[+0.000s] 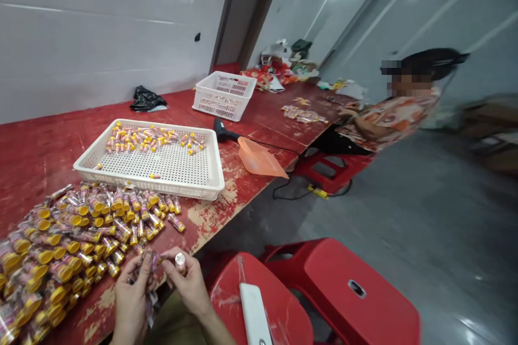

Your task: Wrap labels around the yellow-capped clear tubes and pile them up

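Observation:
My left hand [130,296] is closed around a small clear-wrapped bundle [149,275] at the table's front edge; its exact contents are partly hidden by the fingers. My right hand [189,284] holds a small tube [180,263] with a round silvery end facing up. The right thumb and index finger also meet the bundle, at a purple and yellow bit. To the left of both hands spreads a large pile of plastic-wrapped tubes with yellow caps [93,226], covering the near left of the table.
Behind the pile, a white perforated tray [182,175] holds loose yellow-capped tubes. Farther back are a black hair dryer-like tool [220,130], an orange sheet [259,159] and a white basket [222,102]. Red stools [356,285] stand at right. A co-worker [388,118] sits farther along.

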